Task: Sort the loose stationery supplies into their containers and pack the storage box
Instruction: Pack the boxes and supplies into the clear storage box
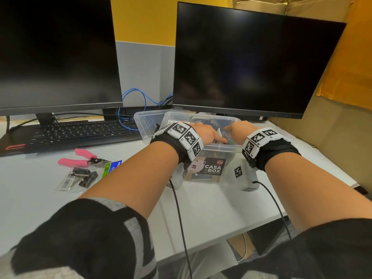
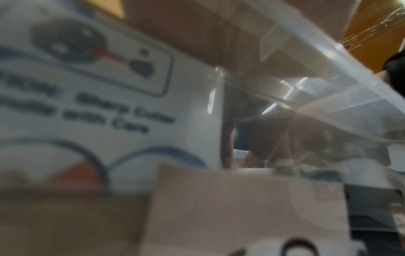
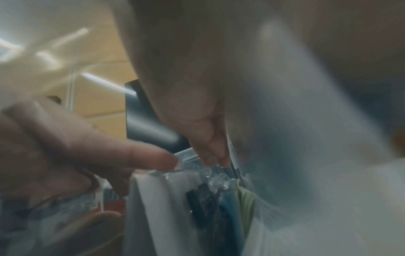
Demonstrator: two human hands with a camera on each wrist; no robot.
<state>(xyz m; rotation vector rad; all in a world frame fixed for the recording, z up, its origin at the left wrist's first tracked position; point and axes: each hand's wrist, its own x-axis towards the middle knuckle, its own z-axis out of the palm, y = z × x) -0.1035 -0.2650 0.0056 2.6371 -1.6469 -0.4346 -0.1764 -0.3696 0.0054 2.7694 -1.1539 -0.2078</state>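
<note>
The clear storage box [image 1: 221, 147] with a "CASA BOX" label stands on the white table in front of the right monitor. Both hands reach down into it. In the right wrist view my right hand [image 3: 213, 160] pinches the top of a clear packet [image 3: 203, 195] holding black items and stands it upright among the contents. My left hand [image 1: 207, 132] stretches its index finger [image 3: 149, 159] to the packet's top edge. In the blurred left wrist view a white carton [image 2: 109, 107] with a sharp-cutter warning lies against the box wall [image 2: 328, 72].
Pink pliers [image 1: 80, 159] and a bag of black binder clips [image 1: 80, 178] lie on the table to the left. A clear lid or tub [image 1: 145, 121] sits behind the box. Keyboard [image 1: 80, 131], two monitors and blue cables [image 1: 130, 109] line the back; cardboard [image 1: 332, 127] stands at the right.
</note>
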